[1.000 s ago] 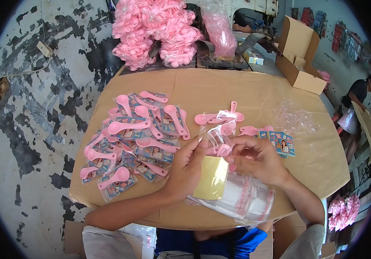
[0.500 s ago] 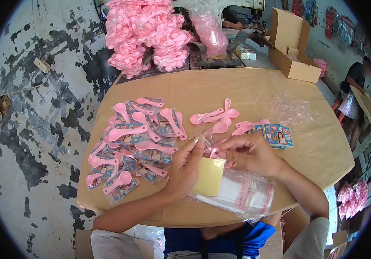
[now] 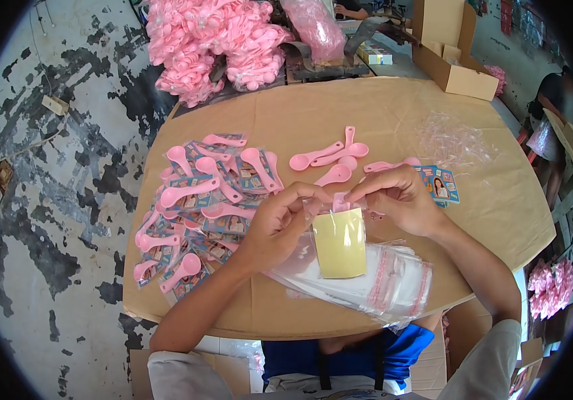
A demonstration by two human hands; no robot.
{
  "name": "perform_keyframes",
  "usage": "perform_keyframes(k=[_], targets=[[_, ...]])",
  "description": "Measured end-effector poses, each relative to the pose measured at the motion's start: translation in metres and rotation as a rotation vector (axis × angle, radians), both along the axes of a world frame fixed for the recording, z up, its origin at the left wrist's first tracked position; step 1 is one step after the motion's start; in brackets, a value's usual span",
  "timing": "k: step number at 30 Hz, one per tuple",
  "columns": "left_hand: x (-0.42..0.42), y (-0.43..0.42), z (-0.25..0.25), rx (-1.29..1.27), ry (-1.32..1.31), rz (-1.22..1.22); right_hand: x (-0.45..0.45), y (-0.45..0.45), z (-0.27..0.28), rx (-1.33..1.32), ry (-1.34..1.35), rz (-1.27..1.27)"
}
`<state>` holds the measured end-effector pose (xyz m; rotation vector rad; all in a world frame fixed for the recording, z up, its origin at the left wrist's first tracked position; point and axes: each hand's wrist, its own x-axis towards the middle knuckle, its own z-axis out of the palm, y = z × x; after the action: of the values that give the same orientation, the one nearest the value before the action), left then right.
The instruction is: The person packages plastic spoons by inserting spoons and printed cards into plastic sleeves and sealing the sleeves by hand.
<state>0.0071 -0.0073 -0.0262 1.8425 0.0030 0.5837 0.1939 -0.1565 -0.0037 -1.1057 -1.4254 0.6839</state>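
Note:
Between my hands is a small clear plastic bag (image 3: 309, 212) with a plain yellow card (image 3: 340, 243) inside, held upright. A bit of pink shows at its top edge; I cannot make out what it is. My left hand (image 3: 278, 225) pinches the bag's upper left corner. At the upper right, my right hand (image 3: 401, 200) grips the same bag with thumb and fingers. Loose pink spoons (image 3: 334, 175) lie just beyond my fingers. Beneath the held bag is a stack of flat clear bags (image 3: 398, 280). Printed blue cards (image 3: 441, 183) lie beside my right hand.
Bagged pink spoons with cards (image 3: 193, 192) cover the table's left side. Clear plastic strips (image 3: 456, 147) lie at right. Behind the brown tabletop (image 3: 260, 120) stand big bags of pink spoons (image 3: 213, 40) and an open cardboard box (image 3: 463, 77). Another person (image 3: 550, 100) is at far right.
The bag with the yellow card has turned to face me more squarely. My hands have moved apart along its top edge. The view has tilted slightly down.

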Motion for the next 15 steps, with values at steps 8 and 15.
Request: perform_keyframes(k=[8, 15], targets=[[-0.007, 0.007, 0.01, 0.025, 0.053, -0.083, 0.009, -0.002, 0.006, 0.064, -0.349, 0.018], [-0.004, 0.006, 0.009, 0.191, 0.092, 0.002, 0.007, 0.0, 0.003, 0.197, -0.514, -0.086]])
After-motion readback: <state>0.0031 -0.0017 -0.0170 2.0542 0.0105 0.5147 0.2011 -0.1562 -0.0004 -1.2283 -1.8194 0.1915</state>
